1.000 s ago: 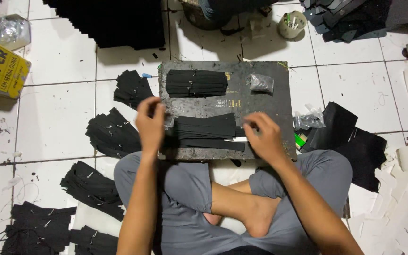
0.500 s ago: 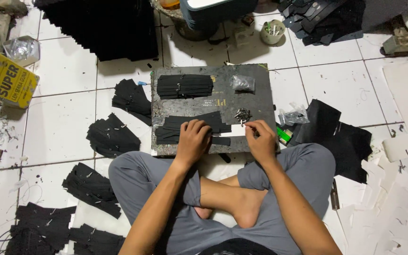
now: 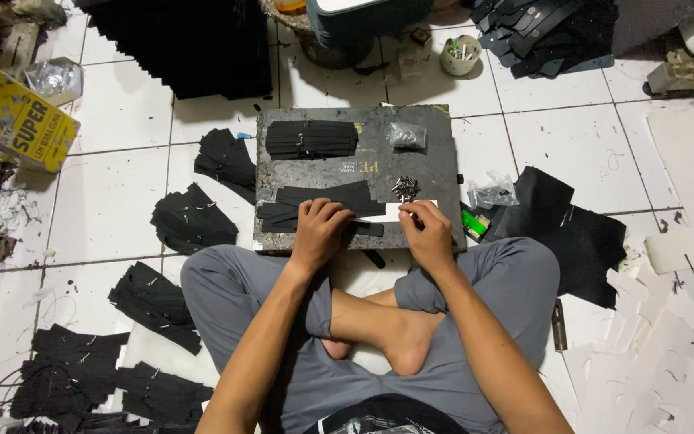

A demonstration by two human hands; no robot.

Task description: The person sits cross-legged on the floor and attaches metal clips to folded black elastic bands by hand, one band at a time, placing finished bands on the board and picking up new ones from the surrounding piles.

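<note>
- board [image 3: 435, 173]: dark grey, mottled, scuffed paler
- strips [image 3: 315, 205] on it: black
- second stack [image 3: 311, 138]: black
- slip [image 3: 387, 212] between the hands: white
- clips [image 3: 406, 187]: silvery
- bag [image 3: 406, 135]: clear, greyish
- trousers [image 3: 516, 281]: grey
- floor [image 3: 556, 145]: white tiles, dark grout, black specks
- floor bundles [image 3: 193, 219]: black
- box [image 3: 18, 133]: yellow, black lettering
- lighter [image 3: 473, 223]: green
- card scraps [image 3: 652, 354]: off-white

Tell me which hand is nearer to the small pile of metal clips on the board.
Right. The right hand lies just below the metal clips, almost touching them. The left hand rests on the black strips, farther to the left.
</note>
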